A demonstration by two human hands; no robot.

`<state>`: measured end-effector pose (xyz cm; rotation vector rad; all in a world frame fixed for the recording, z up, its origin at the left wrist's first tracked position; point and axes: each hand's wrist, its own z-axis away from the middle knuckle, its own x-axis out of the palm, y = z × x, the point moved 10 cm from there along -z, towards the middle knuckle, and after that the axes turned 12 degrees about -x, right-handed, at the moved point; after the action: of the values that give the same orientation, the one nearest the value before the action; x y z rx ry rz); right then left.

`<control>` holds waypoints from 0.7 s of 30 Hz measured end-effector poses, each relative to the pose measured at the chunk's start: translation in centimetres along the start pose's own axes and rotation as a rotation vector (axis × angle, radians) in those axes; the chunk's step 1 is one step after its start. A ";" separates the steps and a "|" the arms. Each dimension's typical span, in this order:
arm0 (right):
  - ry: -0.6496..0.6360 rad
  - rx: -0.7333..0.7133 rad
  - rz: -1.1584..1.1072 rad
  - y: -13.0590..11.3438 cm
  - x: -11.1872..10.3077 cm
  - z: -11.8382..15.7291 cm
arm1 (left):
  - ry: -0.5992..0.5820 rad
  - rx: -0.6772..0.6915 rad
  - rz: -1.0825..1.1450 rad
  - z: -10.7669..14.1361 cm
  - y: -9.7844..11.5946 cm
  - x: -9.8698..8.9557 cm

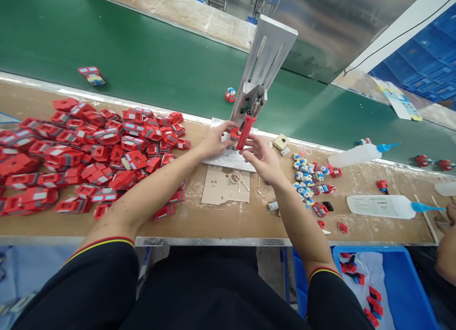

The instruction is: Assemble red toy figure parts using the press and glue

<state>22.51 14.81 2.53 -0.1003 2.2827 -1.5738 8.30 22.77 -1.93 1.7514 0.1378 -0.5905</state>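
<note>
My left hand [214,141] reaches in at the press, its thumb and fingers closed on a small red plastic toy part [234,132] at the foot of the press. My right hand [265,158] is beside the lower end of the red ribbed handle [245,133] of the toggle clamp, fingers curved and apart; whether they touch the handle is hard to see. Behind it rises the slotted metal upright [269,47] of the press. The press stands on a metal base plate [245,165], partly covered by my hands.
Red toy car shells [107,135] are heaped at left. Blue-and-white figures [304,178] lie at right, near white squeeze bottles [381,206]. A cardboard piece [213,185] lies in front. Behind runs a green conveyor belt [160,59]. A blue bin [402,273] stands below; another person's arm [447,249] shows at right.
</note>
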 end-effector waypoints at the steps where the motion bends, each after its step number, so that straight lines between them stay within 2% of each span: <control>1: 0.006 0.000 -0.025 -0.4 0.5 -0.4 | 0.003 -0.005 0.002 0.0 0.0 0.0; 5: 0.021 0.031 -0.151 -3.6 1.1 -0.7 | 0.002 -0.013 0.034 -0.1 0.3 0.3; 8: 0.020 0.079 -0.213 -6.1 0.6 -0.1 | -0.011 -0.008 0.085 -0.3 0.5 0.5; 10: 0.031 0.116 -0.222 -6.8 0.3 0.1 | -0.023 -0.012 0.117 -0.3 0.5 0.7; 16: 0.039 0.121 -0.229 -5.7 1.0 0.0 | -0.048 -0.015 0.138 -0.2 0.6 0.8; 21: -0.042 0.082 -0.039 -4.3 1.2 0.2 | -0.041 -0.038 0.161 -0.3 0.4 0.8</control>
<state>20.88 12.71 6.06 -0.1558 2.1938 -1.6671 9.23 22.80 -1.88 1.6944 -0.0204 -0.5032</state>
